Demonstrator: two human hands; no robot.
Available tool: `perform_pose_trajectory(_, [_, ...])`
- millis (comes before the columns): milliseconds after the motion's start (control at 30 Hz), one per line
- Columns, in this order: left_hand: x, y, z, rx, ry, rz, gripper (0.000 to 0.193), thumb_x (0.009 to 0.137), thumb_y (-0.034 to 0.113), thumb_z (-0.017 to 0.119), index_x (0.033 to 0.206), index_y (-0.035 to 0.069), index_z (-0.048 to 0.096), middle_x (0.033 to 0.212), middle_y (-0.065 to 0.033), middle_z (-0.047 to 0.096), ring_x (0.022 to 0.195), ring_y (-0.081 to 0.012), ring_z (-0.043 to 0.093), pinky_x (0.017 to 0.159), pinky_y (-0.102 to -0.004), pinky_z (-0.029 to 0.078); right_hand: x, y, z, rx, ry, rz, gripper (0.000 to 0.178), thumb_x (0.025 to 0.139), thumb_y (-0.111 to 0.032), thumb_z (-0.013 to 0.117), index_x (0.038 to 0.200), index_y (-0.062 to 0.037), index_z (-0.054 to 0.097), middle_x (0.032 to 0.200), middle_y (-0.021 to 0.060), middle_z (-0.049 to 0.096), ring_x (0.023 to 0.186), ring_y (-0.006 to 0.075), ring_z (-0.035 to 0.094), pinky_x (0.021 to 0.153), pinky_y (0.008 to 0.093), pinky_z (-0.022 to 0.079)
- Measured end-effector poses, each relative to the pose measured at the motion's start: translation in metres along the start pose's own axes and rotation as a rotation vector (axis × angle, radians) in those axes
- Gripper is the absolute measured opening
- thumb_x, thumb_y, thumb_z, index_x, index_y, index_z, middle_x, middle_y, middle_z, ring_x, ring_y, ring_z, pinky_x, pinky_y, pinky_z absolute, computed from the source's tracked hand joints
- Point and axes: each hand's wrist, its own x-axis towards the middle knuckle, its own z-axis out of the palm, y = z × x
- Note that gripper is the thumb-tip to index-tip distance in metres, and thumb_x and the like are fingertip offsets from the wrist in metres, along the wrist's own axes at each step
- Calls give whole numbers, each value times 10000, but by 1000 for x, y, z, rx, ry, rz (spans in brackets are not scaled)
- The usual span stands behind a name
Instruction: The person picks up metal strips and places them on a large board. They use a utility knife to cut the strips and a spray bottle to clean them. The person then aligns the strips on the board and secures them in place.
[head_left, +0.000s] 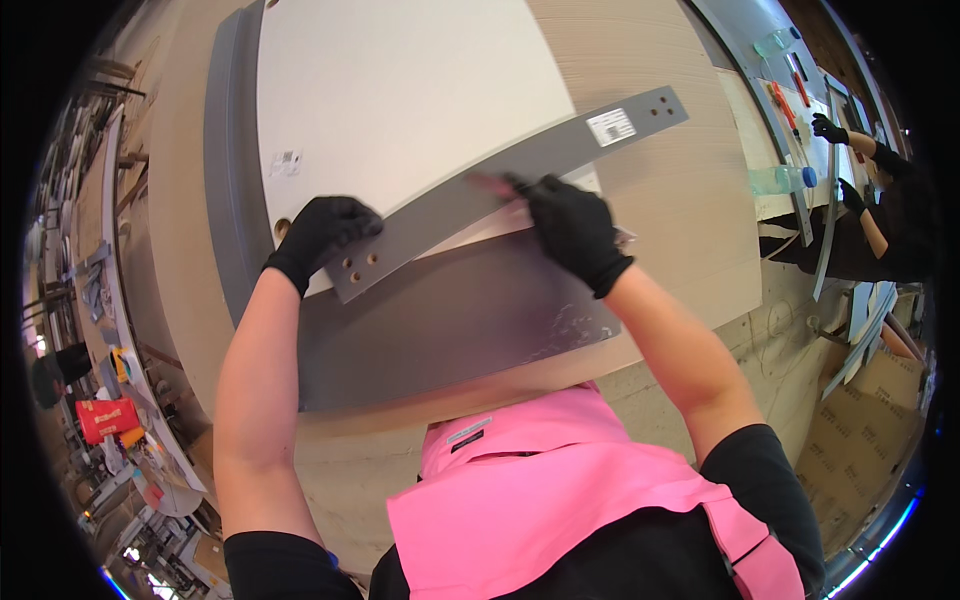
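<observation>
A narrow grey board [440,210] with drilled holes at both ends and a white label lies aslant over a white panel [410,90]. My left hand [330,235], in a black glove, is closed on the board's left end. Black-gloved too, my right hand [575,230] is closed round a small reddish tool [490,185], blurred by motion, whose tip is over the middle of the board; its kind I cannot make out. A wide dark grey panel [430,320] lies nearest me, with pale scuffs at its right. Another grey panel [228,160] runs along the white panel's left side.
Cardboard sheeting [680,200] lies under the panels. At right, a co-worker's gloved hands [830,128] are over a bench with a plastic bottle [785,180] and orange-handled tools [783,105]. Cardboard boxes [860,440] stand lower right; a red packet [108,420] is on the left.
</observation>
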Motion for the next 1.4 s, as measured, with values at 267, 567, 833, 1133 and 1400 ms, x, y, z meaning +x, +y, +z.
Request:
perform_pose_trajectory(267, [8,-4,-6,-76,-109,86,124,863,161,720,895,41,723,730,20,646,639,-52,525,595,-230,438,-4,-89,20,-4,-133,-188,521,800,-63,570,1292,-231,604,880,79,621,751,256,655,626,396,526])
perform_pose_trajectory(567, [12,-5,-10,-7,-124,128,143,851,199,729,864,56,723,744,10,670,660,-75,545,635,-249,455,-11,-115,44,-20,-64,-187,466,823,-105,574,1277,-205,615,852,77,616,685,274,643,553,391,508])
perform_pose_trajectory(833, [15,-10,-8,-8,-117,165,144,856,194,729,862,50,719,759,9,681,683,-73,562,650,-246,465,-11,-142,47,109,-47,-333,476,817,-80,550,1275,-187,621,805,65,617,655,260,627,558,387,504])
perform_pose_trajectory(1133, [14,-8,-9,-44,-121,126,178,838,222,761,876,52,726,742,4,666,677,-68,550,641,-242,458,-10,-157,54,73,0,-254,510,781,-70,579,1274,-196,621,797,91,609,639,276,629,532,376,501])
perform_pose_trajectory(1400, [15,-7,-9,-93,-169,111,66,859,61,657,873,35,717,797,-1,696,664,-60,548,606,-229,445,-15,-176,52,153,-148,-205,483,804,-77,577,1259,-232,628,939,60,649,822,266,640,648,418,520])
